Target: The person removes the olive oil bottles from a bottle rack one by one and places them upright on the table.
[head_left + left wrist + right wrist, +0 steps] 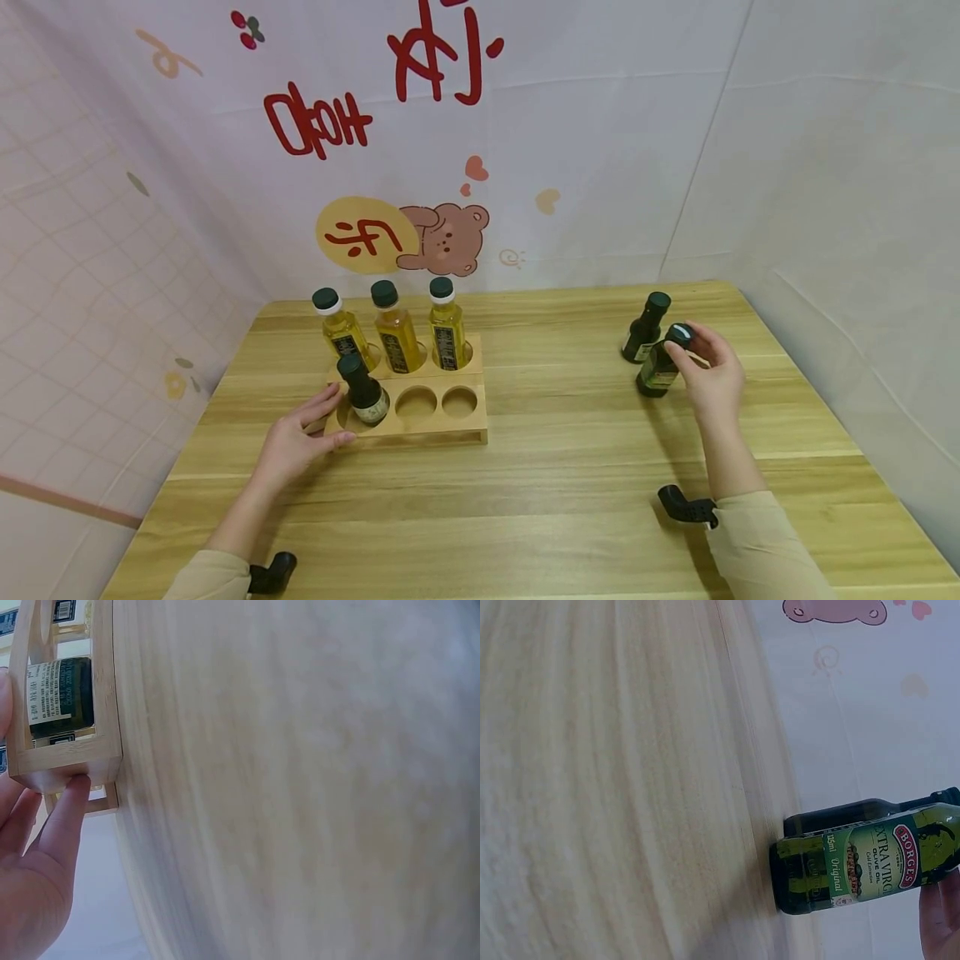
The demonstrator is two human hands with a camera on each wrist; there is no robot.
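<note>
At the left end of a two-tier wooden bottle rack [442, 427], my left hand [296, 437] holds the corner, thumb at the front and fingers along the side. One dark bottle [363, 396] leans in the rack's front left hole, its label visible through the frame in the left wrist view. Over on the right, my right hand [712, 371] pinches a green olive oil bottle [657, 372] near its dark cap. The right wrist view shows this bottle's label [874, 862], reading Borges extra virgin. Close behind it stands another dark bottle [642, 333].
Three yellow oil bottles with green caps, including the middle bottle [397, 337], stand in the rack's back row. Two front holes, the middle hole [416, 402] and the right one, hold no bottle. A printed cloth [600, 167] hangs behind the wooden table [555, 483].
</note>
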